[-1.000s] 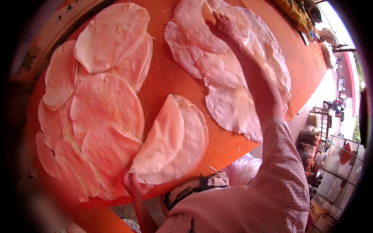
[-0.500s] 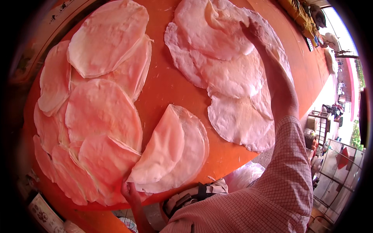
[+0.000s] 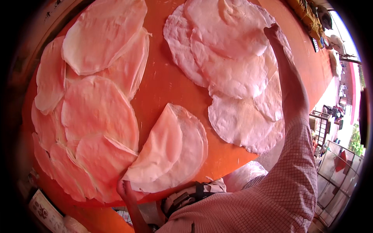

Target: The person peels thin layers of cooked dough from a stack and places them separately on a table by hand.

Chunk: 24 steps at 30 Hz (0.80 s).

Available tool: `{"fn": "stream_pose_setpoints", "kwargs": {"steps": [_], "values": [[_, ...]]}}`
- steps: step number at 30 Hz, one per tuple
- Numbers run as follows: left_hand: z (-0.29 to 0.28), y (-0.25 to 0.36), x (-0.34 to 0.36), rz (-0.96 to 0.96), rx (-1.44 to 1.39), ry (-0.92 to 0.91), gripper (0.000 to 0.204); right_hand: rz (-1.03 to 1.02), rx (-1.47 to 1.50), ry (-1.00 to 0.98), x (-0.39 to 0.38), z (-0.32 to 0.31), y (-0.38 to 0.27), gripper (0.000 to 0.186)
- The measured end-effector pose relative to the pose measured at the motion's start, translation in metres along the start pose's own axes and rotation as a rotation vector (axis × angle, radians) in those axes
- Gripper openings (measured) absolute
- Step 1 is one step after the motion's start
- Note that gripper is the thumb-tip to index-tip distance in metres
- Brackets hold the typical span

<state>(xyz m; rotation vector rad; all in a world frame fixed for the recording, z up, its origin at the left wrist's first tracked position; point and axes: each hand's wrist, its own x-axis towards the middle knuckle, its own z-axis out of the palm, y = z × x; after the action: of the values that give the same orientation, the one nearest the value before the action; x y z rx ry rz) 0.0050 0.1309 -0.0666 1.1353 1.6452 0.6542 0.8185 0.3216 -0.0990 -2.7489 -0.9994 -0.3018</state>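
Observation:
Thin, pale, round dough sheets overlap in two groups on an orange table (image 3: pixel 155 83). Pinched between the fingers of my left hand (image 3: pixel 123 188) is the near left edge of a dough sheet, partly folded over (image 3: pixel 157 149), at the table's front. My right arm reaches far across to the right group, where my right hand (image 3: pixel 275 34) is closed at the right rim of its uppermost sheet (image 3: pixel 229 31). Its fingertips appear to grip that rim, though the hand partly hides them. More sheets lie below it, down to a lower sheet (image 3: pixel 237 118).
A large group of stacked sheets (image 3: pixel 99 108) covers the left side of the table. A clear plastic bag (image 3: pixel 246 174) sits by the front edge. Yellow cloth (image 3: pixel 307 19) lies at the far right, and a wire-mesh frame (image 3: pixel 338 174) stands beyond my right arm.
My right hand has moved right and slightly nearer, and the uppermost sheet there lies flatter and reaches farther right. My left hand keeps its pinch and has shifted slightly left.

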Motion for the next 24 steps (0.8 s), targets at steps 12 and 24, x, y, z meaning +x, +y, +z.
{"fn": "stream_pose_setpoints", "kwargs": {"steps": [12,24], "values": [[-0.001,-0.007,0.001,-0.017,0.049,0.059,0.019,-0.56,0.18,-0.219,-0.018,0.016,-0.184,0.051],[-0.005,-0.028,-0.004,-0.02,0.042,0.171,0.011,-0.739,0.035,0.049,-0.007,0.032,-0.202,0.034]]}}
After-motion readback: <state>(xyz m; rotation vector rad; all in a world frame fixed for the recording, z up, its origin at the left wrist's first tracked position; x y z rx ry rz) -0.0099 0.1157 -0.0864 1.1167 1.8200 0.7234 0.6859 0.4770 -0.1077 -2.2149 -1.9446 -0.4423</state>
